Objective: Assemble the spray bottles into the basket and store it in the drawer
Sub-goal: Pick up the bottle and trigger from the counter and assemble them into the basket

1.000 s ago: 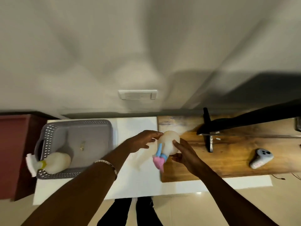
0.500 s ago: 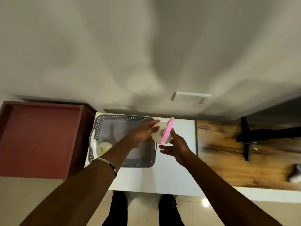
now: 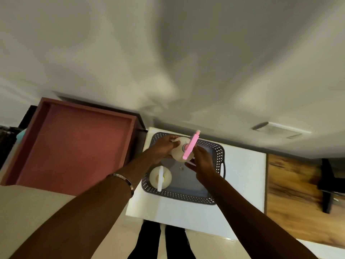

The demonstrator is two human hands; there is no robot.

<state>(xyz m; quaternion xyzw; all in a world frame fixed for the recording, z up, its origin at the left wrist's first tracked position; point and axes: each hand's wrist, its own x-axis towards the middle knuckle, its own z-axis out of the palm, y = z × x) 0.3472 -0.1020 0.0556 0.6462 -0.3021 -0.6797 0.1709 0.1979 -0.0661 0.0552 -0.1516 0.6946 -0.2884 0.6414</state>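
White tabletop [image 3: 242, 184] carrying a grey perforated basket [image 3: 216, 152], with an open reddish drawer [image 3: 74, 146] just beside its left edge and a wooden surface [image 3: 291, 184] to the right. Placement step: the left hand [image 3: 162, 146] grips the body of the pink-headed spray bottle [image 3: 182, 149] over the basket's far end, the right hand [image 3: 201, 162] open-fingered against its near side, while a white-headed spray bottle [image 3: 160, 177] already stands upright in the near-left corner. Next move, by judgement: lower it upright into the free floor, clear of the rim and the standing bottle.
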